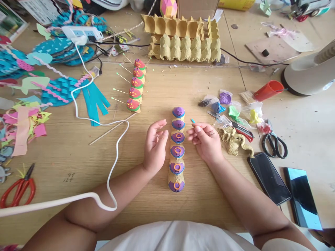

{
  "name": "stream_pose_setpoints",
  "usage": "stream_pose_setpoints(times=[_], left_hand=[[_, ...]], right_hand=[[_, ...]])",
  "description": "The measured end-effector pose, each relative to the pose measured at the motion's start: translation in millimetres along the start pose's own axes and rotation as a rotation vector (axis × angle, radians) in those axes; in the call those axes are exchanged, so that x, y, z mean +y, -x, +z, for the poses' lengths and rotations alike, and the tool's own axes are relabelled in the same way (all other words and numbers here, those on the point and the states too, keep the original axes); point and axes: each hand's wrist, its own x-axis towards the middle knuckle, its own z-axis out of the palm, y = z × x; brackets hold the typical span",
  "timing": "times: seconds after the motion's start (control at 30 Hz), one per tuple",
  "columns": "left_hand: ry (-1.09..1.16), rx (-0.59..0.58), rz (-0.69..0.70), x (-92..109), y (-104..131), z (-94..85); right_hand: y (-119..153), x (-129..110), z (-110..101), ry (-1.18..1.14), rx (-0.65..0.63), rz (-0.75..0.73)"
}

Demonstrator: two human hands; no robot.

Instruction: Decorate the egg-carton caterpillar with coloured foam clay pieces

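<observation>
A strip of egg carton cups (177, 151) lies lengthwise in front of me, its cups covered in purple and blue clay with small faces. The nearer cups carry orange rings; the two farthest show none. My left hand (155, 144) is just left of the strip, fingers loosely curved and apart, holding nothing. On the other side, my right hand (206, 140) pinches a small blue-tipped stick (193, 121), most of which the fingers hide. Farther off stands a second strip (136, 87) with red and green cups and green-tipped sticks poking out.
Bagged clay (234, 112), a utility knife (242, 130), black scissors (274, 142) and two phones (269, 177) lie right. A white cable (115, 167) crosses the left side near red-handled scissors (21, 190). Egg cartons (190, 47) stand at the back.
</observation>
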Motion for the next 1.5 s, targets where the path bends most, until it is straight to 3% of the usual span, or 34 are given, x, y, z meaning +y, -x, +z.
stream_pose_setpoints(times=[0.17,0.33,0.57,0.87,1.07,1.3,1.5], left_hand=[[0.018,-0.012,-0.012,1.0,0.6,-0.1],[-0.001,-0.014,-0.015,1.2,1.0,-0.6],[-0.019,-0.023,0.001,2.1,0.6,-0.6],[-0.009,-0.031,0.01,2.3,0.1,-1.4],[-0.02,-0.039,0.015,3.2,0.3,-1.7],[-0.012,-0.06,0.026,4.1,-0.4,-1.6],[0.006,-0.074,0.042,5.2,-0.4,-1.4]], right_hand=[[8.0,0.3,-0.2,0.174,-0.109,-0.003],[6.5,-0.3,3.7,0.174,-0.086,-0.089],[7.9,1.4,-3.8,0.198,-0.076,-0.007],[-0.8,2.9,0.2,0.098,-0.067,-0.052],[4.2,5.6,-5.0,0.206,-0.01,-0.075],[2.6,4.7,-0.9,0.227,-0.074,-0.12],[7.1,1.3,-1.0,0.228,-0.066,-0.075]])
